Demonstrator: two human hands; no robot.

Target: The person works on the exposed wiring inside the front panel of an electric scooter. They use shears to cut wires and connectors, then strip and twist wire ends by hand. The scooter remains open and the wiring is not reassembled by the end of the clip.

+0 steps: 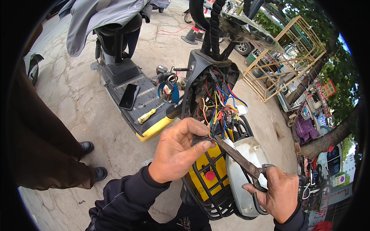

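Head view shows long, dark-bladed scissors (243,161).

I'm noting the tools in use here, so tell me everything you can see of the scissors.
The scissors look old and worn: dark, brownish metal blades, a pivot, and dark looped handles. The right hand grips the handles, while the blades slant up and left, tips close to the left hand. How far the blades are parted, and whether their tips touch anything, is hard to tell.
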